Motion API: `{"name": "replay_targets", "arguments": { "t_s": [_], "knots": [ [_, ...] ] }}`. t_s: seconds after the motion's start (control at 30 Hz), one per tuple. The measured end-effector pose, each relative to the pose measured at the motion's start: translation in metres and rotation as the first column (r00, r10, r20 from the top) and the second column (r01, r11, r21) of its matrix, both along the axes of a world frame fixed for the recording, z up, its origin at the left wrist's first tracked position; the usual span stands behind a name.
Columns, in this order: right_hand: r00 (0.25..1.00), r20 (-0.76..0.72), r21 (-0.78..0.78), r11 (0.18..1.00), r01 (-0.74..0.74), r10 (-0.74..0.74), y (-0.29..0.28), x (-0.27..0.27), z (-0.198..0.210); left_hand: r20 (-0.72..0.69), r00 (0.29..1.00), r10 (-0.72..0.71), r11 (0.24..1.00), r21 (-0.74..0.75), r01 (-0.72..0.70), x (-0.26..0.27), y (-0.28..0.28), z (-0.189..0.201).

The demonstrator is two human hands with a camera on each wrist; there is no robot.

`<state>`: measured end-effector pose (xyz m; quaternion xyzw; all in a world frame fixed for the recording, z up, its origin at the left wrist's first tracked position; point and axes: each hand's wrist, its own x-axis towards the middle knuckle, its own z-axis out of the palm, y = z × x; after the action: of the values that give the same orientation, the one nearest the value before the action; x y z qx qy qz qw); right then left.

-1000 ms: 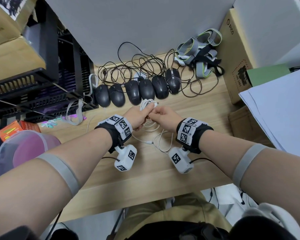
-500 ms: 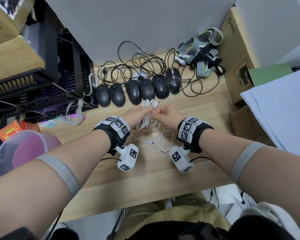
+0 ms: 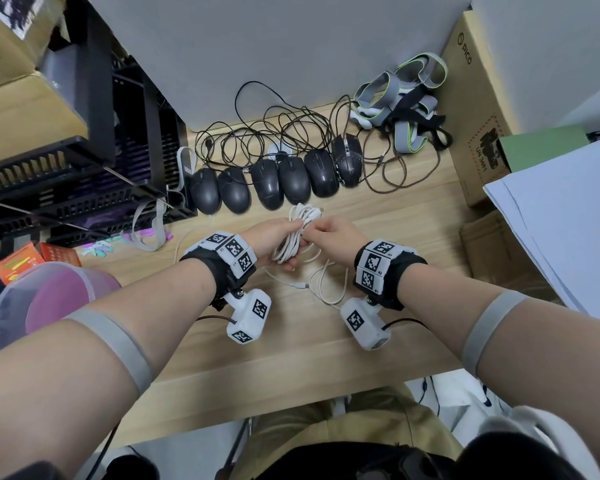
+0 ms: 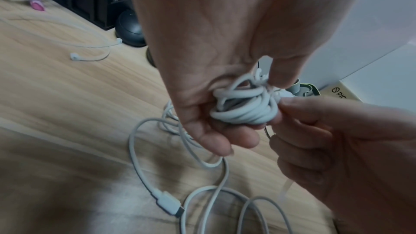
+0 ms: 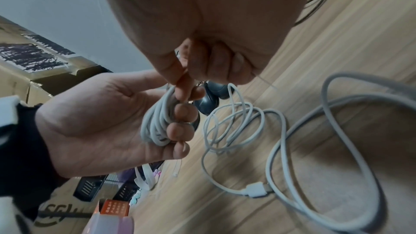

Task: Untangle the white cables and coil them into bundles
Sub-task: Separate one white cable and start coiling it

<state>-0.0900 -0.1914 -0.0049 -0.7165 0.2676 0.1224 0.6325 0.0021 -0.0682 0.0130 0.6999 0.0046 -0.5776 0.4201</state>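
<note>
My left hand (image 3: 284,249) grips a coiled white cable bundle (image 3: 293,237), its fingers curled round the loops (image 4: 245,108) over the desk's middle. The top loops and a plug stick out above the fist. My right hand (image 3: 321,232) meets it from the right, thumb and forefinger pinching the bundle's middle (image 5: 157,124). A thin pale strip (image 4: 284,189) hangs under the right hand. A second white cable (image 3: 323,282) lies loose in loops on the desk beneath both hands, its plug (image 4: 168,204) free.
Several black mice (image 3: 267,183) with tangled dark cords line the desk behind the hands. Grey straps (image 3: 402,102) and a cardboard box (image 3: 475,109) stand back right, black trays (image 3: 66,188) left, a pink tub (image 3: 49,299) front left, paper sheets (image 3: 561,220) right.
The left hand has taken the bundle deeper into its fist, so more loops show above it. The right hand stays pinched at the bundle's side. Both hands barely shifted.
</note>
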Motion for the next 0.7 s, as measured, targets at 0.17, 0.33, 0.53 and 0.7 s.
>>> {"name": "replay_targets", "arguments": {
  "t_s": [0.17,0.33,0.53,0.7],
  "knots": [
    [0.999,-0.001,-0.047,0.998,0.039,-0.039,-0.004,-0.003,-0.004,-0.110,0.991,0.075,0.997,-0.001,-0.076,0.001,-0.002,-0.001],
    [0.995,-0.074,-0.051,0.997,0.065,-0.068,-0.007,-0.011,-0.008,-0.106,0.989,0.101,0.995,0.002,-0.102,-0.004,-0.004,-0.001],
    [0.980,-0.112,-0.110,0.982,0.154,-0.167,-0.020,-0.033,-0.010,0.016,0.997,-0.070,0.994,0.080,0.069,-0.001,-0.023,-0.003],
    [0.916,-0.358,-0.635,0.767,-0.097,-0.181,-0.057,-0.055,-0.007,0.072,0.977,-0.200,0.961,0.209,0.181,0.009,-0.043,-0.005]
  ]
}}
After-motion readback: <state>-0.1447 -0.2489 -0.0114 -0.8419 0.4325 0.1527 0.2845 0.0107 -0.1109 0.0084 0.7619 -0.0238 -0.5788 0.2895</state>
